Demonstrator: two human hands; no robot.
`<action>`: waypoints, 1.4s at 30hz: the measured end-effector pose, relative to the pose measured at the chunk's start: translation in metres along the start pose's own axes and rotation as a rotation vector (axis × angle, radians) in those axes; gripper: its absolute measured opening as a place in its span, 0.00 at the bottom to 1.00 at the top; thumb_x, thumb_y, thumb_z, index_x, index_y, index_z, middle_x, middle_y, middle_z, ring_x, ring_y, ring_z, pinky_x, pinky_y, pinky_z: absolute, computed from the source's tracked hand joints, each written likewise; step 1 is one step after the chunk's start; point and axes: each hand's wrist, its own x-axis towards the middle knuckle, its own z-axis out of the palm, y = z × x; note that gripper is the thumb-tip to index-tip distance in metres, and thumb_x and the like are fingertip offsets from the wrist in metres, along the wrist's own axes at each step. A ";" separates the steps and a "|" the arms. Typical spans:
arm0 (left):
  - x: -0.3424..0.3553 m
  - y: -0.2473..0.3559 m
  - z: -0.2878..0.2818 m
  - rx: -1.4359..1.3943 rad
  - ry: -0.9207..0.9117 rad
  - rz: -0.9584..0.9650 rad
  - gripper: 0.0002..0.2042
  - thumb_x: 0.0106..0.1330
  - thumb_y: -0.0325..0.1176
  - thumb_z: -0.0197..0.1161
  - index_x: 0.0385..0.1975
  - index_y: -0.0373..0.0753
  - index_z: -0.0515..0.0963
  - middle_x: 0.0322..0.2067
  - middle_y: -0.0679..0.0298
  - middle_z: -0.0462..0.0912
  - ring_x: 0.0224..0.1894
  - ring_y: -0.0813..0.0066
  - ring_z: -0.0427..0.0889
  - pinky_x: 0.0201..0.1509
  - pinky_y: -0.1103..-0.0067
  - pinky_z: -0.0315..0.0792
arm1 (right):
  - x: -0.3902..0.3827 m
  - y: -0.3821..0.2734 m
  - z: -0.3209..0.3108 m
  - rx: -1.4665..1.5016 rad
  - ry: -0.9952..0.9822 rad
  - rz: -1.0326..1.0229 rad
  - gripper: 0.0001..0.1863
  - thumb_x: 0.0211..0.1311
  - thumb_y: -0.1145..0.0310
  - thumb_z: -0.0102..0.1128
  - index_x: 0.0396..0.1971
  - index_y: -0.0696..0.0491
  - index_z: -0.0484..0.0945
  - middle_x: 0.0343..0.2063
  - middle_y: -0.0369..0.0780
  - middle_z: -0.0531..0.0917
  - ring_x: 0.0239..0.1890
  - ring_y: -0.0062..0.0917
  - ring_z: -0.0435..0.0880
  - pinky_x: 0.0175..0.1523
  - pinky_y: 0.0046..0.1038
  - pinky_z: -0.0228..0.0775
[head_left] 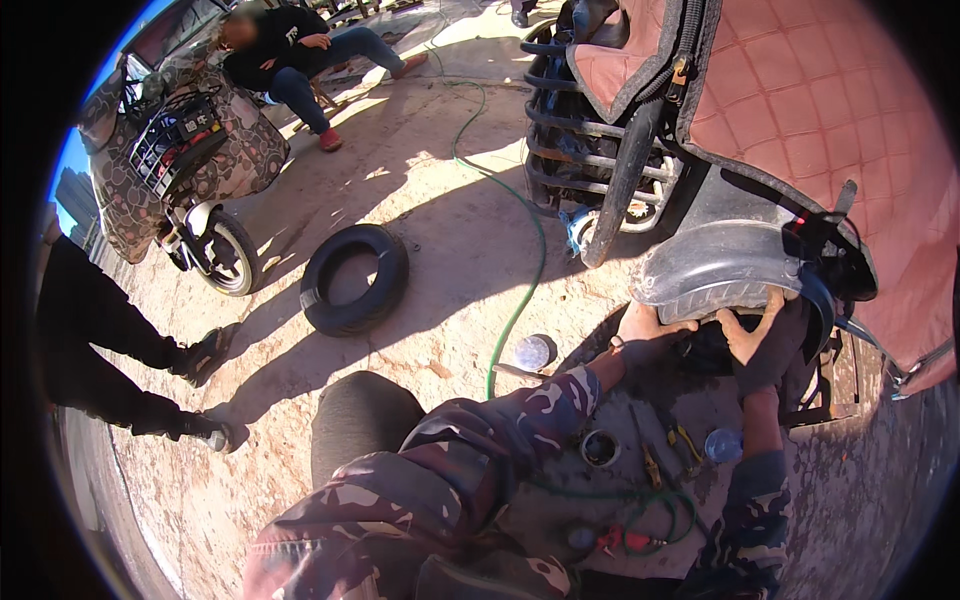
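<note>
Both my hands are at a tyre that sits under a dark, dusty fender at the right. My left hand grips its left side, thumb pointing inward and fingers partly hidden. On the right side my right hand holds the same tyre, with thumb and forefinger apart in a V. The space below the tyre is in deep shadow. On the ground by my arms lie pliers with yellow handles, a slim tool, a small round tin and a clear plastic container.
A loose black tyre lies left of centre. A green hose crosses the ground to a red fitting. A red quilted cover and black metal rack rise above. A covered scooter, a seated person and a standing person are left.
</note>
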 end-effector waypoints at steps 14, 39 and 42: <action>-0.028 -0.021 0.005 -0.384 0.031 0.093 0.42 0.58 0.40 0.81 0.71 0.35 0.66 0.63 0.50 0.75 0.65 0.55 0.77 0.69 0.66 0.72 | 0.016 -0.036 -0.005 -0.090 -0.136 -0.224 0.42 0.37 0.53 0.83 0.56 0.54 0.79 0.59 0.53 0.75 0.66 0.56 0.69 0.69 0.57 0.64; 0.003 0.030 -0.009 -0.070 -0.053 0.151 0.29 0.59 0.45 0.79 0.58 0.38 0.80 0.56 0.51 0.84 0.60 0.46 0.81 0.64 0.58 0.73 | 0.021 -0.013 -0.020 0.237 -0.209 0.093 0.39 0.47 0.56 0.86 0.57 0.60 0.79 0.45 0.48 0.86 0.46 0.40 0.86 0.55 0.39 0.77; -0.002 0.033 -0.001 0.023 0.230 0.339 0.23 0.58 0.34 0.79 0.53 0.39 0.83 0.47 0.54 0.89 0.49 0.54 0.88 0.53 0.63 0.80 | 0.026 -0.016 -0.027 0.072 -0.141 -0.047 0.37 0.47 0.58 0.86 0.55 0.60 0.80 0.42 0.47 0.87 0.44 0.39 0.87 0.52 0.37 0.78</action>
